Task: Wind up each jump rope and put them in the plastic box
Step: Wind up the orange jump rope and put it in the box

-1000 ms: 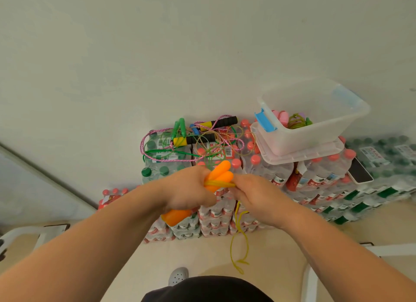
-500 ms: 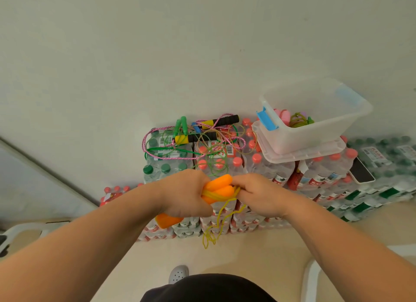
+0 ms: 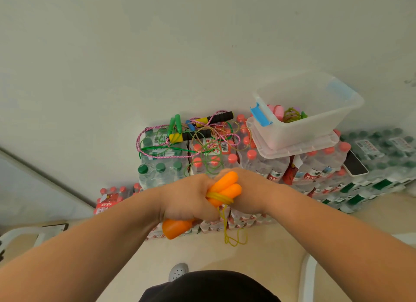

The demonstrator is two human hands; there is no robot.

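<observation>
Head view: a person stands over stacked shrink-wrapped packs of bottled water [image 3: 162,169] that serve as the counter
Left hand [image 3: 186,198]: a fist clamped round two orange plastic handles [image 3: 227,187] held side by side
Right hand [image 3: 249,189]: curled tight against the handle tips; its fingers are hidden, probably pinching the thin yellow cord [image 3: 219,197]
Cord: several turns lie round the handles, and a loose tail [image 3: 234,238] dangles below
Box: the clear plastic box [image 3: 304,130] sits to the right on its lid [image 3: 292,150], with wound ropes [image 3: 292,115] inside
Risk: slack tension could let the turns slip off the smooth handles, and an untucked tail could unravel in the box
Around: a tangle of unwound ropes [image 3: 191,139] lies on the packs, and a dark phone [image 3: 355,164] lies beside the box
In the way: the tangle's crossed pink, green and yellow cords look likely to snag when the next rope is pulled free
</observation>
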